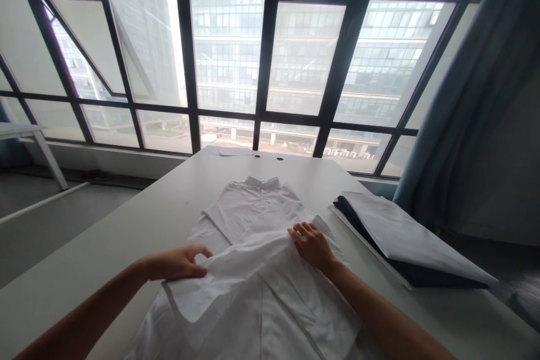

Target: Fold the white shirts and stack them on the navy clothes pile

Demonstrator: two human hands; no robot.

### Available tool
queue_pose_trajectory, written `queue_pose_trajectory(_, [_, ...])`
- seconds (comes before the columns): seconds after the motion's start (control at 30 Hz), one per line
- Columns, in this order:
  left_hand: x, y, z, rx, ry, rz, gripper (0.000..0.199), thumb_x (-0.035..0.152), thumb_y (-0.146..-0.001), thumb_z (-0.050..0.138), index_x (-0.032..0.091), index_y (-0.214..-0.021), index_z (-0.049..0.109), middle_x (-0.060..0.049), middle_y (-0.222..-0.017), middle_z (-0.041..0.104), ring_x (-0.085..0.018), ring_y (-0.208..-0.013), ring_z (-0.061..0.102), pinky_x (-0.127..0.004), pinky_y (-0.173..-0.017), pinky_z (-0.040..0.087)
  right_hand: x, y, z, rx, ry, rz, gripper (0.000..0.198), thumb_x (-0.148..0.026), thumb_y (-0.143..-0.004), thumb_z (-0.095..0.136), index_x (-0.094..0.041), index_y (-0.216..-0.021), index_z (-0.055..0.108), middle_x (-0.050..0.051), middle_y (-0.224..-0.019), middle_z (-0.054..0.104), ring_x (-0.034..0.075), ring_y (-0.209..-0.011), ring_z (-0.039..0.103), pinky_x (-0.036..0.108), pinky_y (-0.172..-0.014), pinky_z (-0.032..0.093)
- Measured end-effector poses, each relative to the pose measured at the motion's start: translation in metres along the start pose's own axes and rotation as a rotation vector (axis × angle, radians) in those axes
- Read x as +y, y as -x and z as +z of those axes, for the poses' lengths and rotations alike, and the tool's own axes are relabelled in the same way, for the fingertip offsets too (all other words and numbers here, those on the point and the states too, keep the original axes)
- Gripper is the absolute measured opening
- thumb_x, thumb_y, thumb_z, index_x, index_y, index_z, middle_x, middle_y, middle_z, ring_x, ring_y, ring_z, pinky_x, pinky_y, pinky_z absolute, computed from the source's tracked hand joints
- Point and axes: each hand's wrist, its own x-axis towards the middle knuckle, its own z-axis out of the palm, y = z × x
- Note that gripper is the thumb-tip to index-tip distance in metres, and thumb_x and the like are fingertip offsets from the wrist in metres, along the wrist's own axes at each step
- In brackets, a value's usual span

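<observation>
A white collared shirt lies flat on a pale table, collar pointing away from me. One sleeve is drawn across the shirt's middle. My left hand pinches the edge of that folded sleeve at the shirt's left side. Resting flat on the cloth at the right of the fold is my right hand, fingers spread and pressing down.
A stack of folded cloth, dark below and white on top, sits on the table's right side. A sheet of paper lies at the far edge. Large windows stand beyond, a blue curtain hangs at right, another table at far left.
</observation>
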Motion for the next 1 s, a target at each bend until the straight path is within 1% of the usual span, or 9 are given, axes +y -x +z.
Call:
queue_pose_trajectory(0.1, [-0.011, 0.001, 0.002, -0.035, -0.130, -0.020, 0.083, 0.052, -0.050, 0.084, 0.019, -0.121, 0.060, 0.008, -0.060, 0.053, -0.013, -0.054, 0.048, -0.021, -0.050, 0.033, -0.004, -0.003, -0.002, -0.121, 0.005, -0.007, 0.020, -0.009, -0.092, 0.051, -0.016, -0.096, 0.069, 0.009, -0.098, 0.067, 0.022, -0.089, 0.059, 0.034, -0.081, 0.044])
queue_pose_trajectory(0.23, [-0.023, 0.007, -0.002, -0.102, -0.166, -0.023, 0.077, 0.052, -0.045, 0.084, 0.022, -0.114, 0.067, 0.007, -0.057, 0.053, -0.015, -0.052, 0.051, -0.024, -0.050, 0.038, -0.008, -0.003, -0.009, -0.133, -0.014, -0.053, 0.021, -0.010, -0.095, 0.047, -0.017, -0.096, 0.068, 0.008, -0.099, 0.066, 0.021, -0.087, 0.058, 0.033, -0.081, 0.044])
queue_pose_trajectory(0.33, [-0.028, 0.011, -0.007, -0.048, -0.202, -0.080, 0.079, 0.058, -0.046, 0.081, 0.024, -0.115, 0.065, 0.006, -0.058, 0.057, -0.019, -0.052, 0.056, -0.030, -0.052, 0.045, -0.007, -0.002, -0.010, -0.142, -0.021, -0.054, 0.021, -0.010, -0.095, 0.048, -0.017, -0.095, 0.068, 0.008, -0.099, 0.066, 0.022, -0.090, 0.058, 0.035, -0.084, 0.044])
queue_pose_trajectory(0.4, [-0.025, 0.011, -0.006, 0.066, -0.285, -0.083, 0.082, 0.062, -0.053, 0.077, 0.021, -0.122, 0.061, 0.002, -0.065, 0.063, -0.023, -0.058, 0.062, -0.034, -0.056, 0.050, -0.003, -0.002, -0.008, -0.133, -0.019, 0.007, 0.022, -0.009, -0.092, 0.050, -0.016, -0.100, 0.069, 0.010, -0.105, 0.066, 0.024, -0.098, 0.057, 0.036, -0.089, 0.043])
queue_pose_trajectory(0.5, [-0.006, 0.004, 0.010, 0.338, -0.501, 0.108, 0.067, 0.061, -0.075, 0.066, 0.018, -0.125, 0.061, -0.010, -0.096, 0.073, -0.030, -0.091, 0.068, -0.042, -0.081, 0.053, 0.012, -0.004, 0.000, -0.113, 0.009, 0.145, 0.035, -0.004, -0.088, 0.049, -0.015, -0.117, 0.067, 0.013, -0.124, 0.062, 0.027, -0.114, 0.053, 0.040, -0.098, 0.039])
queue_pose_trajectory(0.57, [0.010, -0.006, 0.027, 0.396, -0.587, 0.343, 0.052, 0.057, -0.087, 0.058, 0.021, -0.123, 0.064, -0.013, -0.121, 0.068, -0.031, -0.116, 0.060, -0.043, -0.101, 0.046, 0.025, -0.004, 0.006, -0.134, 0.033, 0.218, 0.041, -0.003, -0.089, 0.047, -0.016, -0.123, 0.065, 0.015, -0.131, 0.059, 0.027, -0.118, 0.052, 0.041, -0.099, 0.039])
queue_pose_trajectory(0.7, [0.024, -0.035, 0.054, 0.184, -0.596, 0.646, 0.049, 0.053, -0.095, 0.053, 0.025, -0.135, 0.059, -0.009, -0.143, 0.057, -0.027, -0.135, 0.047, -0.043, -0.117, 0.032, 0.050, 0.000, 0.014, -0.214, 0.055, 0.326, 0.033, -0.006, -0.094, 0.042, -0.017, -0.110, 0.069, 0.013, -0.113, 0.064, 0.025, -0.101, 0.060, 0.034, -0.083, 0.046])
queue_pose_trajectory(0.87, [0.014, -0.071, 0.048, 0.141, -0.555, 0.705, 0.064, 0.060, -0.093, 0.050, 0.019, -0.142, 0.052, -0.015, -0.150, 0.048, -0.030, -0.142, 0.039, -0.046, -0.119, 0.031, 0.071, 0.010, 0.016, -0.201, 0.052, 0.383, 0.027, -0.008, -0.096, 0.041, -0.015, -0.099, 0.066, 0.010, -0.100, 0.064, 0.022, -0.089, 0.063, 0.028, -0.069, 0.045])
queue_pose_trajectory(1.0, [0.011, -0.078, 0.042, 0.077, -0.612, 0.692, 0.077, 0.070, -0.087, 0.053, 0.022, -0.147, 0.048, -0.014, -0.158, 0.036, -0.034, -0.149, 0.025, -0.053, -0.121, 0.020, 0.080, 0.013, 0.018, -0.186, 0.077, 0.455, 0.024, -0.012, -0.096, 0.042, -0.018, -0.089, 0.065, 0.011, -0.096, 0.064, 0.023, -0.081, 0.064, 0.030, -0.062, 0.044])
